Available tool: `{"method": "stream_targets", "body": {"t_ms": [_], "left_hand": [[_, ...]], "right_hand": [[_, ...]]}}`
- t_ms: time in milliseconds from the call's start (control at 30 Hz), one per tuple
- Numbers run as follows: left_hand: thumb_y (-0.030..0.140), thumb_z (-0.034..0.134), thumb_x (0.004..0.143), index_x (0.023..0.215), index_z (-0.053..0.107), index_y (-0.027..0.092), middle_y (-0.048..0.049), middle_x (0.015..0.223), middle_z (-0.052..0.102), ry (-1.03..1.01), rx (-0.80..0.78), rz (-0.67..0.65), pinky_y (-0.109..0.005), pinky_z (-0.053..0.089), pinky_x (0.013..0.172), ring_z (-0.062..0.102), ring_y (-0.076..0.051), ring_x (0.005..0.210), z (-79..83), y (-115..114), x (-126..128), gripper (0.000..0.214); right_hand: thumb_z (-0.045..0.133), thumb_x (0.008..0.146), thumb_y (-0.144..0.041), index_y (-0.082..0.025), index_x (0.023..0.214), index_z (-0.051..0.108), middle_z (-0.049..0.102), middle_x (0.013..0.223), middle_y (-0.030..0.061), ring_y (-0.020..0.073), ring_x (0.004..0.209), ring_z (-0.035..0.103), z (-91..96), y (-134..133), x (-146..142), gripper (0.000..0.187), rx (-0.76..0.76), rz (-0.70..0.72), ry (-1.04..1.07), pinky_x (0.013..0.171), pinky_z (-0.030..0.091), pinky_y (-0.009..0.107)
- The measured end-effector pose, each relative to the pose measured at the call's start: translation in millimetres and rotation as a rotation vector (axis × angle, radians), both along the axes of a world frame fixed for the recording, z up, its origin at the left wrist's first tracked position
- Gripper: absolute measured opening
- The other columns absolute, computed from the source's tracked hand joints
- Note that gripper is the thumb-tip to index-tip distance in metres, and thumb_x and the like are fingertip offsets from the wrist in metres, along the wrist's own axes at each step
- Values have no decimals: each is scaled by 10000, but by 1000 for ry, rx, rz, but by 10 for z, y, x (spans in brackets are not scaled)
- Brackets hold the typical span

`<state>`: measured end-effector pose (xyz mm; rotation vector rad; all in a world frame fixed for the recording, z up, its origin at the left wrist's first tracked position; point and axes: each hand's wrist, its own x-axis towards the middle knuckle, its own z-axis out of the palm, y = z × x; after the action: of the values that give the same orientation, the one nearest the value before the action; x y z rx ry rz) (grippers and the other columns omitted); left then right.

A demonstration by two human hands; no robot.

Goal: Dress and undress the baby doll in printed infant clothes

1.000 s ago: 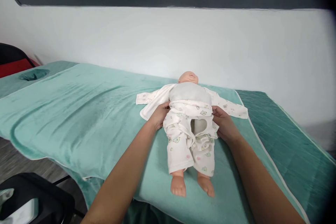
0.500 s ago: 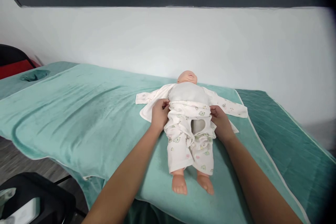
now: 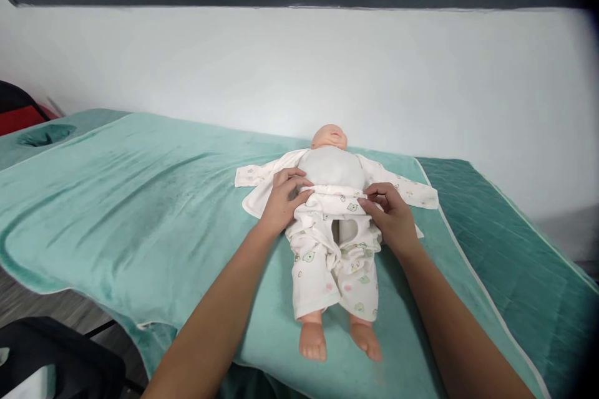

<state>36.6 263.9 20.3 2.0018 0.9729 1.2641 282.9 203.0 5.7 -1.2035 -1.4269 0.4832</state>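
A baby doll lies on its back on a teal towel, head toward the wall. It wears white printed trousers with an open crotch, and an open white top is spread under it. My left hand pinches the trousers' waistband at the doll's left-hand side in view. My right hand pinches the waistband on the other side. Both hands rest against the doll's belly. The doll's bare feet point toward me.
The towel covers a padded massage table in darker green along a white wall. A face hole shows at the far left. A black and red chair stands behind it. A dark object sits low at the bottom left.
Both hands slid up from the doll's hips onto the waistband at its belly, drawing the trousers higher. The view shifted slightly left and down.
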Motion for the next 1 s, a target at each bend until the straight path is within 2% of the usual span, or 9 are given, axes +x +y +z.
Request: {"method": "stream_targets", "body": {"t_ms": [167,300,433,500,600,667,767,900,1000], "left_hand": [[319,655,847,919,654,204,-73,1174,555,-4,-97,-154,-329,370,1027,528,-221,1135,59,49,3,136],[358,697,801,852,598,200,-58,1108,567,108,-124,-211,-298,407,884,535,-201,1018,131,130,11,194],[393,672,812,762,582,203,-35,959,561,260,-136,-333,-278,392,767,523,-183,889,282,253,-8,217],[401,644,829,719,573,201,-23,845,552,264,-141,-377,-276,376,735,511,-178,824,362,330,-11,239],[404,600,855,716,549,201,2,745,512,196,-191,-355,-269,339,669,457,-154,720,448,453,16,252],[413,596,859,729,539,201,15,727,489,145,-232,-319,-264,309,634,415,-137,675,479,539,53,255],[443,617,847,746,545,202,21,703,469,88,-300,-293,-258,282,601,389,-130,647,472,663,107,271],[483,626,842,767,547,202,25,705,466,-15,-393,-275,-245,288,590,392,-125,649,343,772,129,302],[483,655,825,755,528,196,29,714,468,-135,-463,-259,-232,296,592,388,-112,647,214,784,117,322]], "right_hand": [[663,862,-349,-281,965,583,549,1012,29,209,970,522,84,53,42,147,-53,123,-170,928,431,364],[659,857,-364,-261,897,556,538,931,11,189,865,504,274,182,124,151,-203,298,-329,799,416,320],[685,822,-415,-235,759,500,491,811,-10,162,742,446,510,370,200,266,-348,438,-469,668,369,287],[669,828,-468,-231,746,494,479,789,-9,157,722,426,596,440,228,307,-407,505,-497,634,349,278],[606,868,-532,-224,742,490,447,749,-10,145,685,386,647,496,260,352,-466,560,-432,596,318,270],[577,888,-545,-219,737,486,430,730,-13,137,675,369,633,523,274,371,-461,521,-352,585,306,267],[578,886,-552,-219,740,492,435,714,-15,136,672,373,563,593,267,374,-378,345,-284,574,303,266],[582,883,-547,-234,743,490,424,667,-27,135,630,364,413,719,188,356,-243,85,-259,563,297,274],[579,888,-540,-244,775,510,423,644,-34,135,607,378,287,769,132,325,-235,0,-153,557,302,277]]}}
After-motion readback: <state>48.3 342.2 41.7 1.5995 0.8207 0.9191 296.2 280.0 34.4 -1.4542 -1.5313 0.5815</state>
